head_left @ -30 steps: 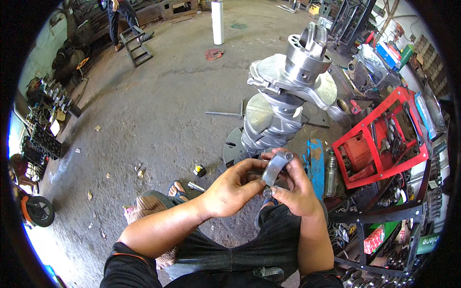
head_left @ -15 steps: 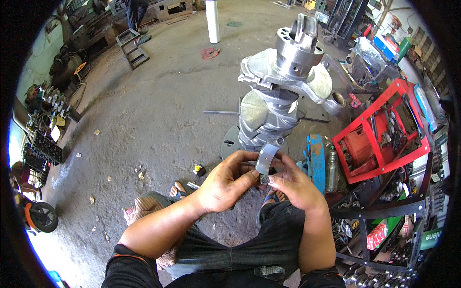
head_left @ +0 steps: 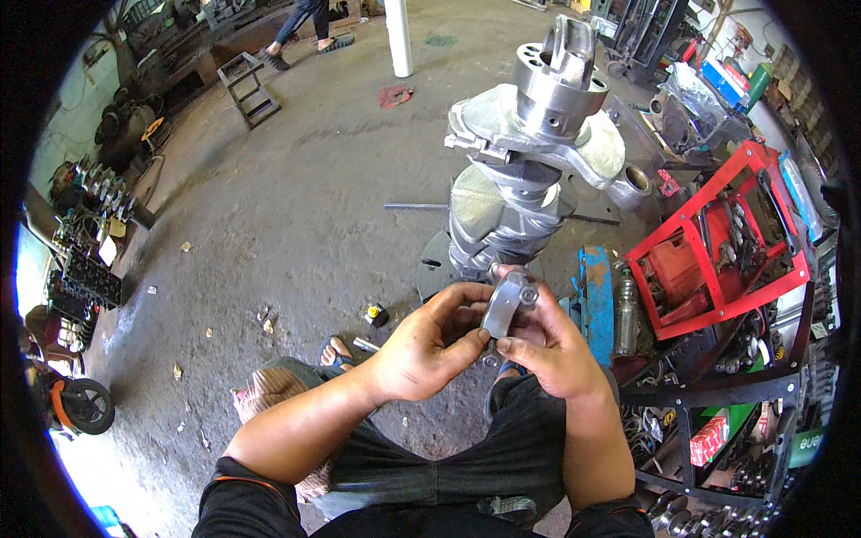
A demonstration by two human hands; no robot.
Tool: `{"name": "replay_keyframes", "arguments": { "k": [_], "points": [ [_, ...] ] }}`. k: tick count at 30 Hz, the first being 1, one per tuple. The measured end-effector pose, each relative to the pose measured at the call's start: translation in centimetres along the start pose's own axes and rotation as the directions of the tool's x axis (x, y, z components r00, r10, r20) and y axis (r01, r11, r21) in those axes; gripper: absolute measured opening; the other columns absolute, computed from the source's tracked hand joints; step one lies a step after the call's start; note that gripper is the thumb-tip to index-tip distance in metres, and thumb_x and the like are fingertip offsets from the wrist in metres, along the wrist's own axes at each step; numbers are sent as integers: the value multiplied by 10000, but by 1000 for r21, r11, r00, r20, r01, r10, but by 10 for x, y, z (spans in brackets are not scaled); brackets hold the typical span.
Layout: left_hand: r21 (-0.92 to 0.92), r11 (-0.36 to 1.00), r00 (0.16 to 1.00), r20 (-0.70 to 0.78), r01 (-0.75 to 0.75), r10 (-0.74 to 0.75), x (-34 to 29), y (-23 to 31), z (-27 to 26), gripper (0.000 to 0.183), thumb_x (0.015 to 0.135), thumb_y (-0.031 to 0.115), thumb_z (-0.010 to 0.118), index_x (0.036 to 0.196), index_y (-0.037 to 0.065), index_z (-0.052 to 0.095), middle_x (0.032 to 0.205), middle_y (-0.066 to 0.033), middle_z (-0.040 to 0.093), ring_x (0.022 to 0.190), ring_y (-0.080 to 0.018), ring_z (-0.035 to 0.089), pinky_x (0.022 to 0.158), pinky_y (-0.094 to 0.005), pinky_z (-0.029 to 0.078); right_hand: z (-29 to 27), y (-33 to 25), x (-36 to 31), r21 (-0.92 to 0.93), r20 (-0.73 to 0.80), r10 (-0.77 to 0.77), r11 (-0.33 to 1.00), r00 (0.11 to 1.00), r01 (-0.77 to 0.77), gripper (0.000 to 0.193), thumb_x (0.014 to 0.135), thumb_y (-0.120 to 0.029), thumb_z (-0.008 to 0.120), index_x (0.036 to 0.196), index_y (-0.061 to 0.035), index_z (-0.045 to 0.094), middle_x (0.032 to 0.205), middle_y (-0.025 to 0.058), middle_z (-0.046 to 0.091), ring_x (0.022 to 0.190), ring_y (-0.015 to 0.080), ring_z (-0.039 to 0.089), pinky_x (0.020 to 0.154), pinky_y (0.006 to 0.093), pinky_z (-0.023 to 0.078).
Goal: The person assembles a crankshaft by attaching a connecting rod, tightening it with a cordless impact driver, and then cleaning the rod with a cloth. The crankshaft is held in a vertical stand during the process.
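Observation:
A curved metal bearing cap (head_left: 504, 307), smooth and grey on its inner face with bolts at its ends, is held up between both hands above my knees. My left hand (head_left: 421, 348) pinches its left edge between thumb and fingers. On the other side my right hand (head_left: 558, 351) grips it, thumb at the lower end and fingers behind, partly hidden by the cap. Just beyond my fingers a large steel crankshaft (head_left: 502, 211) stands upright, with a bolted rod cap clamped around its upper part.
To the right are a blue metal piece (head_left: 595, 305), a plastic bottle (head_left: 626, 314), a red metal frame (head_left: 708, 260) and a black shelf (head_left: 717, 393) with parts. A small black-and-yellow object (head_left: 376, 315) lies on the floor. Far back, a person's legs (head_left: 300, 22) pass a metal frame (head_left: 248, 90).
The cap has been turned in my hands, its upper end swinging right so a bolt end now faces up. In the background the person's legs have stepped to the right.

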State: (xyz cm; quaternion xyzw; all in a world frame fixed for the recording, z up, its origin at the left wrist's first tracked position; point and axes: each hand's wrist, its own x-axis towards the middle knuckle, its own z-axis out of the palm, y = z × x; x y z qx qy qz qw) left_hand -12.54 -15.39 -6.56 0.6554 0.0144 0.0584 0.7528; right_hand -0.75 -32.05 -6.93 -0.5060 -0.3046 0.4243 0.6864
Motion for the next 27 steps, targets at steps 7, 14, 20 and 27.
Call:
{"name": "replay_keyframes", "arguments": {
  "k": [7, 14, 20, 27],
  "points": [
    [15, 998, 998, -11, 66, -66, 0, 6, -3, 453, 952, 3, 518, 1391, -37, 412, 1258, -157, 598, 1197, -216, 585, 1033, -370, 463, 6, 2, 2, 13, -5, -88, 996, 996, 88, 740, 897, 47, 628, 1529, -80, 263, 1257, 81, 554, 1113, 156, 576, 960, 324, 474],
    [4, 997, 994, -82, 74, -73, -2, -1, -2, 385, 960, 22, 558, 1326, -39, 457, 1074, -126, 677, 1025, -153, 646, 905, -316, 525, 8, 10, 1, 35, -35, -44, 998, 998, 45, 708, 900, 57, 595, 1522, -57, 277, 1195, 72, 582, 1055, 147, 596, 899, 319, 503],
    [-15, 992, 989, -73, 128, -129, -6, 3, -2, 423, 949, 1, 527, 1363, -28, 442, 1223, -142, 620, 1150, -206, 611, 1013, -370, 480, 12, 9, 0, 30, -55, -15, 999, 998, 17, 708, 897, 60, 590, 1520, -57, 275, 1185, 84, 588, 1036, 147, 609, 891, 315, 509],
    [-86, 991, 995, 4, 100, -100, -6, 2, -8, 470, 955, 32, 550, 1402, -21, 414, 1304, -156, 576, 1228, -211, 559, 1058, -368, 436, 13, 6, 1, 9, -11, -84, 996, 996, 85, 738, 912, 38, 605, 1538, -96, 238, 1248, 104, 556, 1086, 169, 599, 918, 328, 508]
  ]
}}
